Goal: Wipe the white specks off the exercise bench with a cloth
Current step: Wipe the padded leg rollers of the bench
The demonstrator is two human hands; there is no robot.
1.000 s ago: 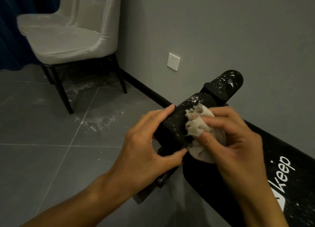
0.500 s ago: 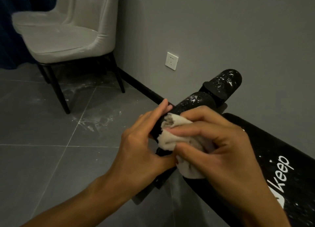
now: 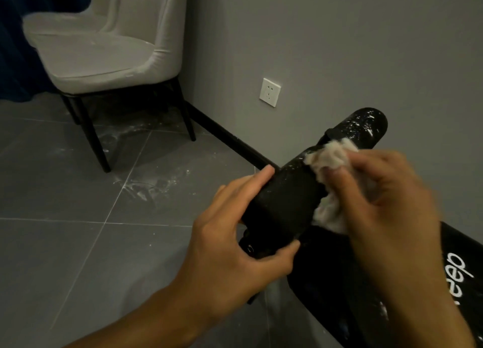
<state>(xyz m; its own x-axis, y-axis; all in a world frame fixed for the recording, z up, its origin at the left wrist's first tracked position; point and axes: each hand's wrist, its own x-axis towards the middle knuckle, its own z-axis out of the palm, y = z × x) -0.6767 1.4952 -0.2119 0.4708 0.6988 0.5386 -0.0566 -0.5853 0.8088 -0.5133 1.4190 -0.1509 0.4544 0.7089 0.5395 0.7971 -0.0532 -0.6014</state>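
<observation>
The black bench (image 3: 326,277) lies along the wall (image 3: 339,46), with 2 foam rollers at its end. The left hand (image 3: 230,245) grips the near roller (image 3: 287,203) at its left end, fingers (image 3: 251,183) curled over the top and thumb (image 3: 285,251) clamped underneath. At that roller's right end the right hand (image 3: 386,198), blurred, holds the pale cloth (image 3: 329,159), its fingers bent round it and pressing it onto the foam. The cloth bunches over the roller's top and down its near side. Just beyond the near roller, the far roller (image 3: 358,124) carries white specks (image 3: 369,131); more dot the bench pad below and right of the roller. Left of the roller, white powder (image 3: 141,185) streaks the grey floor (image 3: 65,243). Farther left and back stands a pale chair (image 3: 104,52). A socket (image 3: 270,92) sits on the wall beyond the roller.
</observation>
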